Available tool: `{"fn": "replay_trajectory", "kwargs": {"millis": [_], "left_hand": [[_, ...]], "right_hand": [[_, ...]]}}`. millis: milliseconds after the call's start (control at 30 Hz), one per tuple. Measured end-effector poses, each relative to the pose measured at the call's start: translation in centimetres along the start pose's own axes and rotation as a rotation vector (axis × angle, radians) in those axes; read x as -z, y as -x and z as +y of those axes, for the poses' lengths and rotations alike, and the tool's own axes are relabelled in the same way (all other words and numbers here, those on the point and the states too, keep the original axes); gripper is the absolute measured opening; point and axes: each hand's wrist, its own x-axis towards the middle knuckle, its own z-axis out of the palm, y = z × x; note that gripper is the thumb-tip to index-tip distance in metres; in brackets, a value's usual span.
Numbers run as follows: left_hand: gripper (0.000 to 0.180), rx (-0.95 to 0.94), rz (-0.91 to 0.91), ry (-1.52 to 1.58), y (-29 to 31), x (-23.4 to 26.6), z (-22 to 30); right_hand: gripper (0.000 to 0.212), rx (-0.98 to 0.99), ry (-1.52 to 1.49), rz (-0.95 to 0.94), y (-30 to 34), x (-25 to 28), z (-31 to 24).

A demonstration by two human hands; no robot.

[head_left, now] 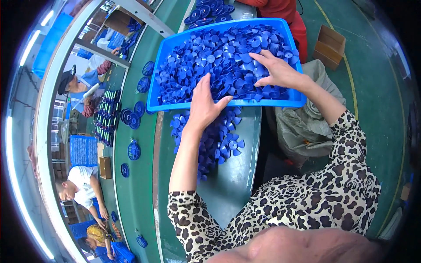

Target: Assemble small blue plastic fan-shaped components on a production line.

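A large bright blue plastic tub (162, 105) stands in front of me, heaped with small dark blue fan blades (219, 52). Over its near rim reaches my left hand (204, 103), fingers apart, the fingertips at the edge of the heap. My right hand (280, 72) is over the tub's right part, its fingers spread and curved above the blades, with nothing visibly gripped. Whether its fingertips touch the blades I cannot tell. More loose fan blades (221, 140) lie in a pile on the grey-green bench, just below the tub's near side and partly behind my left forearm.
To the left runs a green conveyor belt (142, 188) carrying round blue fan guards (134, 150). Several people work beyond it. A grey sack (302, 127) slumps right of the bench (228, 188). An open cardboard box (330, 46) stands on the floor, near a person in red (276, 9).
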Motion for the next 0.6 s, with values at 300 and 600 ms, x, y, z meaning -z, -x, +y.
{"fn": "replay_trajectory", "kwargs": {"millis": [300, 600], "left_hand": [[0.102, 0.049, -0.164, 0.049, -4.8, -2.6, 0.0], [0.089, 0.077, -0.117, 0.39, -4.7, -2.5, -0.7]], "right_hand": [[0.092, 0.091, -0.057, -0.019, 0.3, 0.0, 0.9], [0.09, 0.2, -0.19, -0.124, -2.7, -0.4, 1.0]]}}
